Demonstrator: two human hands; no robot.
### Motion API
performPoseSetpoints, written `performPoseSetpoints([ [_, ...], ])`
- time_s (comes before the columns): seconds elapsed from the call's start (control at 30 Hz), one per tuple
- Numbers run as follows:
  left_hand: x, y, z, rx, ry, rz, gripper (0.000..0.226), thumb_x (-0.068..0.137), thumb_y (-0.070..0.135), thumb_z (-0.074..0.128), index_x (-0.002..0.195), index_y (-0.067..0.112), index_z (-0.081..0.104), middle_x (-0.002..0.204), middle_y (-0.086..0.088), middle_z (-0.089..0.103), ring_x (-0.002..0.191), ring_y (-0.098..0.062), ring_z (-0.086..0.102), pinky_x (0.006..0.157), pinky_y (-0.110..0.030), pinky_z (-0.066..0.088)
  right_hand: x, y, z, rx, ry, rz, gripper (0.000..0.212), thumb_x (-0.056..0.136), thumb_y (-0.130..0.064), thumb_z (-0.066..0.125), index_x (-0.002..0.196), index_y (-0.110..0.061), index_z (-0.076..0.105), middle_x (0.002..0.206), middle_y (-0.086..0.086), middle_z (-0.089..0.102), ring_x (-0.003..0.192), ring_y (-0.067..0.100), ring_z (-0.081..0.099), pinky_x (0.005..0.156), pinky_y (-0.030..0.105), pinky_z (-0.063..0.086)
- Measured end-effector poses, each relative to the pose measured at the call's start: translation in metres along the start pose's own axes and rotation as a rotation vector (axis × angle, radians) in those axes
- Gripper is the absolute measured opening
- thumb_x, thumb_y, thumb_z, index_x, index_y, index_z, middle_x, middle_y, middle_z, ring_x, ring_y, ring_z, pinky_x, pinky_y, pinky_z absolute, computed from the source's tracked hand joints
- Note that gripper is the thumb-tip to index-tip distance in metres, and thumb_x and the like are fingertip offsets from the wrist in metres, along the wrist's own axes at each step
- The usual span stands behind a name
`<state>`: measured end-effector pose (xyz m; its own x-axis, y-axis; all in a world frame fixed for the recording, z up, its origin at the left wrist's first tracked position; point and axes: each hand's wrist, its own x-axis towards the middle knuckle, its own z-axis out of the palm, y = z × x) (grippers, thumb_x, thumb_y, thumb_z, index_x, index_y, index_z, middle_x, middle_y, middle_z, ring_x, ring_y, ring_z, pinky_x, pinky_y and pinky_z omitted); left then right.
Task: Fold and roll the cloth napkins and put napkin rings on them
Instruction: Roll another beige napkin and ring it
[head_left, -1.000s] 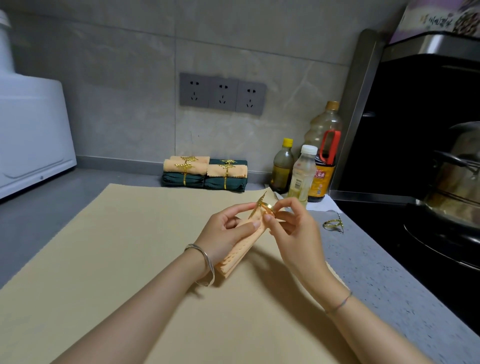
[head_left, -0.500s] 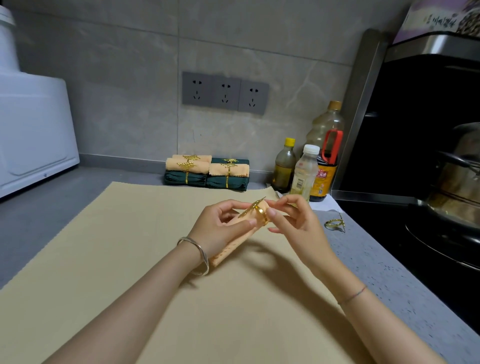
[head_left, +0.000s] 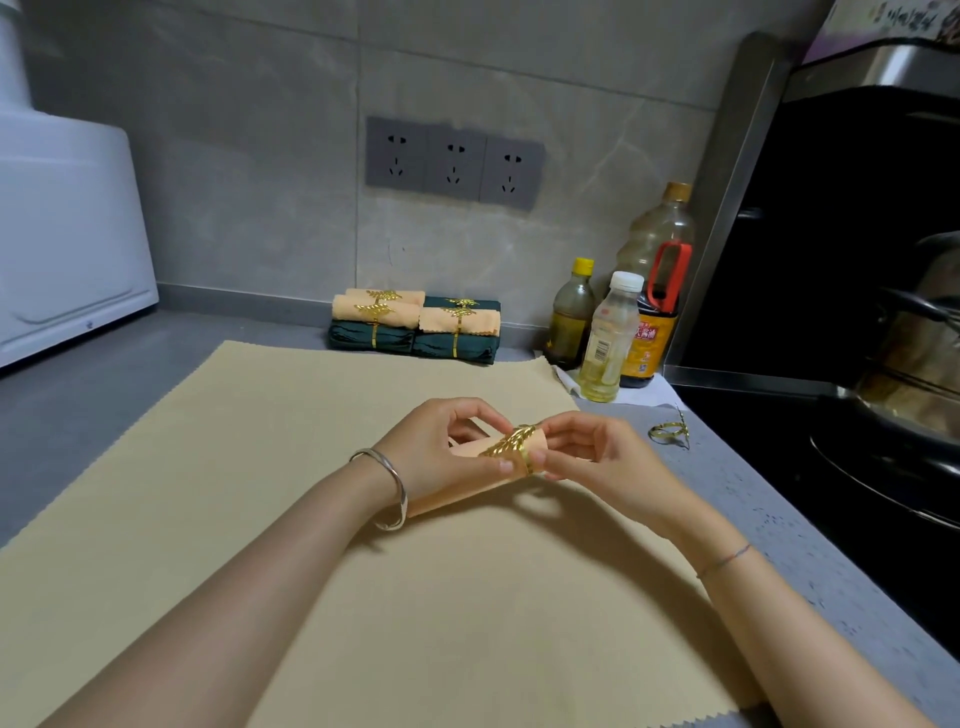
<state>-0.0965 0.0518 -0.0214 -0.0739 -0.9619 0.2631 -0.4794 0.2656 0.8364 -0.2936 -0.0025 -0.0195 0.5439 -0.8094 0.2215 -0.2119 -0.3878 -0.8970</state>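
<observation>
1. Head view: the left hand (head_left: 441, 452) grips a rolled peach napkin (head_left: 536, 441), its fingers (head_left: 467, 408) curled over the top and its thumb pressed on the front.
2. A gold leaf ring (head_left: 511, 444) sits round the napkin near its right end.
3. The right hand (head_left: 602, 457) pinches that ring at the right end of the roll, its fingertips (head_left: 563, 423) drawn together.
4. Both hands hold the roll just above a large beige cloth (head_left: 363, 597) spread on the grey surface (head_left: 779, 519).
5. A spare gold ring (head_left: 667, 431) lies on the surface to the right of the hands.
6. Against the back wall is a stack of ringed napkins (head_left: 415, 327), peach ones on dark green.
7. Three bottles (head_left: 608, 338) stand to the right of the stack, beside a black stove (head_left: 779, 431).
</observation>
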Motion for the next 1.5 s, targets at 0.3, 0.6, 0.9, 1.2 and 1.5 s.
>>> performPoseSetpoints([
  [0.3, 0.001, 0.0, 0.016, 0.333, 0.152, 0.03, 0.041, 0.06, 0.05, 0.081, 0.093, 0.033, 0.064, 0.089, 0.016, 0.067, 0.08, -0.001, 0.06, 0.074, -0.025, 0.05, 0.002, 0.004, 0.006, 0.115, 0.031, 0.02, 0.014, 0.078, -0.003, 0.072, 0.089, -0.01, 0.066, 0.089, 0.013, 0.072, 0.077, 0.015, 0.066, 0.076, 0.027, 0.055],
  [0.6, 0.003, 0.001, 0.003, 0.547, 0.079, 0.055, 0.036, 0.071, 0.045, 0.074, 0.102, 0.036, 0.059, 0.091, 0.017, 0.06, 0.088, -0.007, 0.055, 0.075, -0.024, 0.045, 0.004, 0.006, -0.01, -0.079, 0.044, -0.022, 0.021, 0.076, 0.008, 0.068, 0.084, -0.01, 0.061, 0.077, -0.001, 0.065, 0.066, 0.004, 0.06, 0.066, 0.014, 0.051],
  [0.9, 0.002, -0.016, -0.011, 0.554, -0.148, -0.093, 0.058, 0.065, 0.049, 0.08, 0.116, 0.035, 0.056, 0.106, 0.016, 0.059, 0.097, -0.007, 0.055, 0.082, -0.023, 0.047, -0.001, 0.016, -0.021, -0.379, -0.111, 0.056, 0.036, 0.074, -0.012, 0.076, 0.102, -0.022, 0.056, 0.101, -0.002, 0.064, 0.096, 0.014, 0.061, 0.085, 0.028, 0.053],
  [1.2, 0.006, -0.026, -0.009, 0.522, -0.063, -0.052, 0.04, 0.066, 0.047, 0.08, 0.101, 0.033, 0.065, 0.095, 0.013, 0.065, 0.087, -0.008, 0.059, 0.076, -0.027, 0.051, 0.007, 0.016, 0.012, -0.59, -0.061, -0.185, 0.041, 0.078, -0.031, 0.075, 0.117, -0.03, 0.062, 0.11, -0.016, 0.064, 0.101, 0.0, 0.055, 0.087, 0.017, 0.044],
  [1.5, 0.012, -0.039, -0.008, 0.506, -0.004, -0.045, 0.032, 0.07, 0.047, 0.076, 0.099, 0.037, 0.066, 0.094, 0.012, 0.066, 0.087, -0.01, 0.059, 0.077, -0.03, 0.051, 0.008, 0.021, 0.009, -0.5, 0.057, -0.149, 0.048, 0.075, -0.037, 0.077, 0.116, -0.032, 0.053, 0.112, -0.019, 0.057, 0.104, -0.002, 0.052, 0.087, 0.015, 0.042],
])
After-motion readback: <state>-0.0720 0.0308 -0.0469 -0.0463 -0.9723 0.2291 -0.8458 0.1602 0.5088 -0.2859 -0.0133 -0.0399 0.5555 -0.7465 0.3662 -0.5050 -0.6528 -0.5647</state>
